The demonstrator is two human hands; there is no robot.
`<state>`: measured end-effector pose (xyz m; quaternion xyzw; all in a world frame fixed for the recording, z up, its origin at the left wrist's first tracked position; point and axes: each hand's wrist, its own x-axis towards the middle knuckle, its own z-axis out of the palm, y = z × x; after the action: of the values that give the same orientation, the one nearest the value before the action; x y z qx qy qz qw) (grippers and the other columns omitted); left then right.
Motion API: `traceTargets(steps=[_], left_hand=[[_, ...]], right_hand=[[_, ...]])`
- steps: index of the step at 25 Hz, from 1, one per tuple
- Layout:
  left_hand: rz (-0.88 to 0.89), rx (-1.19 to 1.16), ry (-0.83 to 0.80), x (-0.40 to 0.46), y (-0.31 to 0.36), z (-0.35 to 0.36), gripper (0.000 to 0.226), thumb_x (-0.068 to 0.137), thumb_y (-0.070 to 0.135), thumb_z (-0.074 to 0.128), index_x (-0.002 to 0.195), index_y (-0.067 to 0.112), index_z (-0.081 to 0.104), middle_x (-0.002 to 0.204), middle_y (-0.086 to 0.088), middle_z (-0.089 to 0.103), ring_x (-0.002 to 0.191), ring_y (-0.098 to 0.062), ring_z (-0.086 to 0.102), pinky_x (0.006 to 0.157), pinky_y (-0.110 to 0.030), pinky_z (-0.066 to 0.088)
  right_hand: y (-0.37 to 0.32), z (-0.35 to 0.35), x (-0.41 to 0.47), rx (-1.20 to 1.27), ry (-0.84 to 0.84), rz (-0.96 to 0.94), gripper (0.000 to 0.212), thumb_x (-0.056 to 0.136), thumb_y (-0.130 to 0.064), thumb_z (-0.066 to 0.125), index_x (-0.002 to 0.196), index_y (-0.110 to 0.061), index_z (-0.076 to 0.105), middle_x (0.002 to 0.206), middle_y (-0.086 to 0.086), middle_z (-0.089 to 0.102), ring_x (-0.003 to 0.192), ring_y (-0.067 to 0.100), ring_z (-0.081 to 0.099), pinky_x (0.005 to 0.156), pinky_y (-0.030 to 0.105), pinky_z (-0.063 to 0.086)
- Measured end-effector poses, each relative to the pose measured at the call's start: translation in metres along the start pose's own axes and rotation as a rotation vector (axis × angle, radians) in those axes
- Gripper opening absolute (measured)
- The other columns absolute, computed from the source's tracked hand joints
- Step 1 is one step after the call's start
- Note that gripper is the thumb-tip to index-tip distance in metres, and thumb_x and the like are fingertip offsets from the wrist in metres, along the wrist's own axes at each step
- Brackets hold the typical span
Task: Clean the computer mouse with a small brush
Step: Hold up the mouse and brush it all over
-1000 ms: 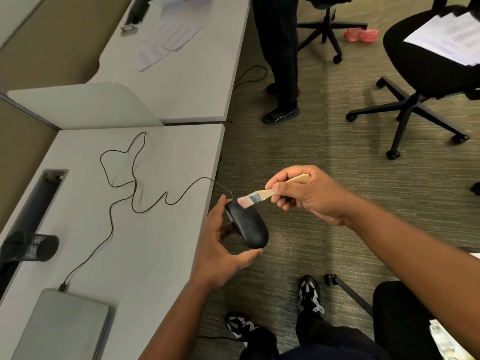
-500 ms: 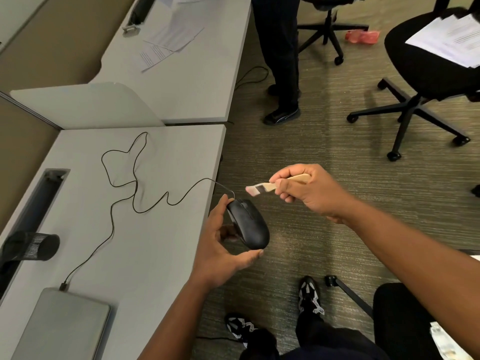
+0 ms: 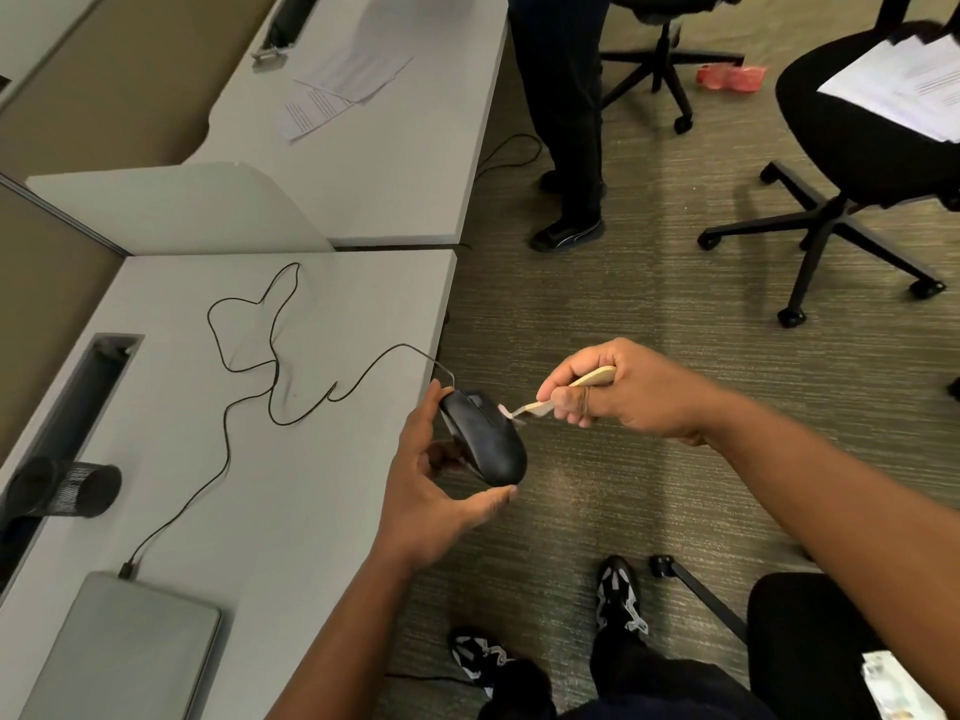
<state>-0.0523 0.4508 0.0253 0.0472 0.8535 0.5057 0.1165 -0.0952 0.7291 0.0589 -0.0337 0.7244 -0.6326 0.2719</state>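
- Carpet floor (image 3: 649, 314): ribbed grey-green, filling the right half of the view.
- Counter (image 3: 311, 511): pale grey top, near left; a second grey counter (image 3: 395, 148) stands behind it, carrying printed paper sheets (image 3: 337, 90).
- Office chair (image 3: 872, 163): black, on castors, upper right, with a stack of white papers (image 3: 909, 85) on its seat.
- Standing person's legs (image 3: 566, 122): dark trousers and black shoes, just beside the far counter's edge.
- Laptop (image 3: 124, 652): silver, lid shut, at the near counter's lower left corner.
- Mesh cup (image 3: 78, 491): black, lying on its side at the left edge of the near counter.
- Right hand (image 3: 623, 392): fingers curled closed around the handle of the small brush, held out over the floor.
- Left hand (image 3: 436, 485): partly open, cradling the computer mouse between thumb and fingers, just off the counter's right edge.
- Computer mouse (image 3: 483, 439): black, wired, held in the air over the carpet, top side facing the camera, tilted.
- Cable (image 3: 249, 366): thin, black, running from the mouse in loose loops across the near counter to a plug at the laptop's rear edge.
- Small brush (image 3: 561, 394): pale wooden handle, light bristles touching the mouse's upper right side.
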Motion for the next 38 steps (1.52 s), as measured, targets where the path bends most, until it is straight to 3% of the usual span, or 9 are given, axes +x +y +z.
traceTargets(steps=[5, 7, 10, 14, 17, 20, 25, 30, 38], left_hand=[[0.004, 0.010, 0.046, 0.002, -0.005, -0.004, 0.127, 0.055, 0.038, 0.102, 0.157, 0.053, 0.028, 0.156, 0.015, 0.048, 0.123, -0.026, 0.066, 0.096, -0.039, 0.061], [-0.006, 0.000, 0.039, 0.002, -0.006, -0.005, 0.129, 0.054, 0.041, 0.102, 0.159, 0.049, 0.026, 0.156, 0.015, 0.047, 0.123, -0.026, 0.066, 0.096, -0.041, 0.061], [-0.001, 0.016, 0.002, 0.001, -0.002, -0.002, 0.129, 0.057, 0.034, 0.102, 0.159, 0.048, 0.026, 0.155, 0.014, 0.048, 0.119, -0.023, 0.067, 0.092, -0.031, 0.061], [0.006, 0.019, -0.004, 0.001, 0.003, 0.001, 0.127, 0.061, 0.019, 0.102, 0.157, 0.050, 0.025, 0.152, 0.016, 0.049, 0.114, -0.018, 0.069, 0.085, -0.023, 0.060], [0.005, 0.046, 0.024, 0.002, 0.002, -0.002, 0.125, 0.058, 0.034, 0.102, 0.153, 0.059, 0.025, 0.148, 0.024, 0.049, 0.118, -0.022, 0.067, 0.092, -0.034, 0.062], [-0.014, 0.069, 0.052, 0.002, -0.001, -0.004, 0.127, 0.054, 0.049, 0.099, 0.157, 0.054, 0.025, 0.154, 0.024, 0.044, 0.123, -0.029, 0.065, 0.098, -0.043, 0.061], [-0.032, 0.092, 0.068, 0.007, 0.004, -0.004, 0.131, 0.051, 0.057, 0.096, 0.161, 0.045, 0.025, 0.154, 0.026, 0.040, 0.124, -0.025, 0.064, 0.096, -0.036, 0.061], [-0.053, 0.096, 0.052, 0.011, 0.009, -0.004, 0.133, 0.043, 0.073, 0.094, 0.156, 0.052, 0.028, 0.159, 0.017, 0.043, 0.122, -0.023, 0.066, 0.094, -0.035, 0.063], [-0.049, 0.019, 0.031, 0.014, 0.014, -0.003, 0.130, 0.050, 0.045, 0.103, 0.159, 0.043, 0.031, 0.155, 0.018, 0.047, 0.115, -0.016, 0.071, 0.089, -0.026, 0.062]], right_hand=[[-0.005, -0.006, -0.012, 0.052, -0.126, 0.023, 0.013, 0.097, -0.012, 0.069, 0.104, -0.005, 0.078, 0.093, 0.021, 0.076, 0.078, 0.019, 0.068, 0.074, 0.028, 0.058], [-0.007, -0.003, -0.008, 0.135, -0.028, -0.011, 0.014, 0.097, -0.014, 0.068, 0.105, -0.007, 0.077, 0.094, 0.020, 0.076, 0.080, 0.021, 0.067, 0.074, 0.029, 0.058], [-0.008, 0.007, 0.007, 0.082, 0.204, -0.110, 0.013, 0.097, -0.020, 0.069, 0.106, -0.018, 0.078, 0.096, 0.018, 0.075, 0.084, 0.018, 0.066, 0.081, 0.038, 0.058], [-0.010, 0.013, 0.010, -0.122, 0.079, -0.112, 0.011, 0.097, -0.022, 0.071, 0.105, -0.022, 0.079, 0.094, 0.019, 0.074, 0.079, 0.016, 0.063, 0.077, 0.045, 0.057], [-0.014, 0.009, 0.002, -0.122, 0.011, -0.109, 0.010, 0.097, -0.017, 0.071, 0.102, -0.017, 0.080, 0.092, 0.016, 0.075, 0.078, 0.013, 0.064, 0.077, 0.032, 0.056], [-0.016, 0.006, -0.007, -0.084, -0.103, -0.056, 0.011, 0.097, -0.013, 0.070, 0.102, -0.010, 0.079, 0.093, 0.022, 0.075, 0.077, 0.013, 0.065, 0.075, 0.026, 0.056], [-0.015, 0.011, -0.010, -0.031, -0.175, -0.082, 0.015, 0.098, -0.014, 0.069, 0.107, -0.006, 0.077, 0.096, 0.024, 0.074, 0.081, 0.019, 0.066, 0.078, 0.030, 0.057], [-0.011, -0.004, -0.013, -0.072, -0.181, -0.064, 0.012, 0.097, -0.014, 0.071, 0.105, -0.011, 0.079, 0.094, 0.020, 0.075, 0.079, 0.015, 0.067, 0.078, 0.030, 0.058], [-0.005, -0.019, -0.014, -0.118, -0.059, -0.037, 0.009, 0.096, -0.016, 0.072, 0.096, -0.020, 0.080, 0.084, 0.013, 0.074, 0.075, 0.014, 0.063, 0.076, 0.033, 0.053]])
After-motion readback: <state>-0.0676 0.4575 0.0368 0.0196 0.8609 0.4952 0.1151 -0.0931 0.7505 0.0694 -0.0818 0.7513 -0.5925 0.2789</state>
